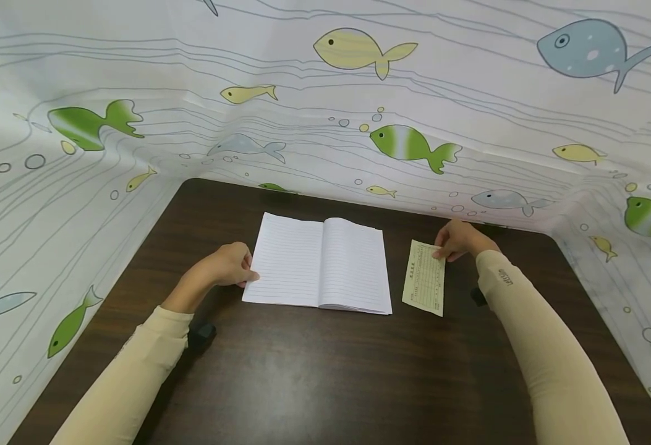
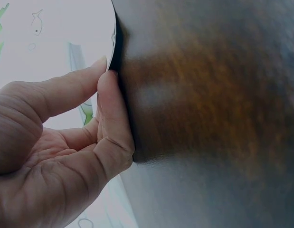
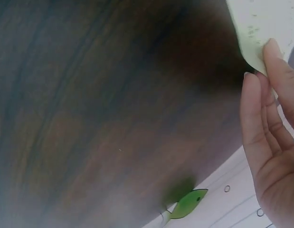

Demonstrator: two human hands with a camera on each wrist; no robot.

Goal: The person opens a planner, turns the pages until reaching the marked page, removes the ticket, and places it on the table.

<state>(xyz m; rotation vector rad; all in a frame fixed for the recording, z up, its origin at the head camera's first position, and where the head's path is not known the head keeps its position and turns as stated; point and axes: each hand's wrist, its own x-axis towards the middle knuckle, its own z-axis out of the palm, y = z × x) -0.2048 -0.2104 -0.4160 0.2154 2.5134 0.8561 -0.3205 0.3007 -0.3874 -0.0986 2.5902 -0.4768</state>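
An open notebook (image 1: 289, 262) with blank lined pages lies on the dark wooden table, its right-hand pages bulging a little near the spine. My left hand (image 1: 226, 264) pinches the notebook's left edge near the lower corner; in the left wrist view the thumb (image 2: 75, 92) is on top and the index finger underneath. To the right of the notebook is a small pale green printed paper slip (image 1: 424, 281). The right hand (image 1: 457, 240) pinches its upper right edge between thumb and fingers, and the slip's corner (image 3: 253, 52) curves up from the table in the right wrist view.
Dark table top (image 1: 303, 371) stretches in front of the notebook and between the forearms. A white sheet printed with fish (image 1: 353, 48) hangs around the back and sides of the table. Cream sleeves cover both arms, with a dark device (image 1: 201, 335) at the left wrist.
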